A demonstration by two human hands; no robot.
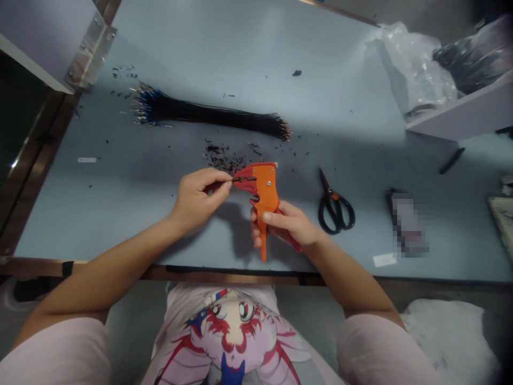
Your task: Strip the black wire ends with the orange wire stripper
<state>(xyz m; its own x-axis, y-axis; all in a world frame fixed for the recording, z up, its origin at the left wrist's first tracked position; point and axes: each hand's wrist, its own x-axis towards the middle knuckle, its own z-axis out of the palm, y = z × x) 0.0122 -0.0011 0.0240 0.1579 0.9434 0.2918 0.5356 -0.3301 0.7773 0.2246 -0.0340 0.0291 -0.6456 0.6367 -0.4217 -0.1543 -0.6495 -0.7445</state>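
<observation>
Head cam, hands (200, 195) w/ pistol-shaped orange/red tool (266, 190), thin blk wires (216, 114) bundled.

Left grip (198, 197) pinched, right grip (294, 223) apparently curled tight, forearms (120, 267) angled inward

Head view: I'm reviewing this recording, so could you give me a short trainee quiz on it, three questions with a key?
1. Which hand grips the handles of the orange-and-red tool?
2. True or false: in the picture, the scissors lie to the right of that tool.
3. Fill in: the blue tips of the black wire bundle gather at its ____ end in the picture.

Key:
1. The right hand.
2. True.
3. Left.
</observation>
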